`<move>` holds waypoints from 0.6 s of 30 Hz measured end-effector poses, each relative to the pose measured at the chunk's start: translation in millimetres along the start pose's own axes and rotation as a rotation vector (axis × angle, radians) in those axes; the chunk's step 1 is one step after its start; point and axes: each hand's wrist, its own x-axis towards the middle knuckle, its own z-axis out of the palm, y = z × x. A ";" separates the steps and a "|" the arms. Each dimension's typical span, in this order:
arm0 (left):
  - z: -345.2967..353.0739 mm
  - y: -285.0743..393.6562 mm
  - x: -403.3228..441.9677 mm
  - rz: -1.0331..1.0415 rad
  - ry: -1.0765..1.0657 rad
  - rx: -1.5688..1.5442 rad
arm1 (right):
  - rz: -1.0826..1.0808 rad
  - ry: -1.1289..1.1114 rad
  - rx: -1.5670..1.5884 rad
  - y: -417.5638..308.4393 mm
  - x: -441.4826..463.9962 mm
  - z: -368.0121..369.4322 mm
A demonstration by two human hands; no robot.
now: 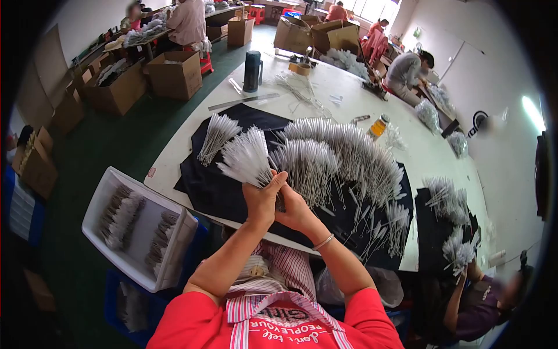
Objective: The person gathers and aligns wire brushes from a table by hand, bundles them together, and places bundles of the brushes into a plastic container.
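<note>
Gripping a fanned bundle of white-tipped wire brushes (247,158) between both hands, you have it over the black cloth (212,198), white ends pointing away and a little left. Your left hand (260,200) closes around the gathered stems; your right hand (294,210) meets it on their other side, though its fingertips are hard to make out. Expect a light load: thin, springy stems that may slide against one another, and softer white ends that probably crush easily, so take hold on the stems just below the white. Close on your right, the heaped brushes (308,166) could snag a stray wire; a smaller bunch (218,135) lies just beyond, to the left. Your forearms cross the near edge of the table (167,166), and the white tub (145,216) sits past its left edge. The freest room for moving is upward, or leftward over that edge.
</note>
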 end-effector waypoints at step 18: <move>-47.0 25.5 -8.6 1.130 -0.666 1.411 | 0.818 -0.318 1.264 5.2 -44.0 -23.2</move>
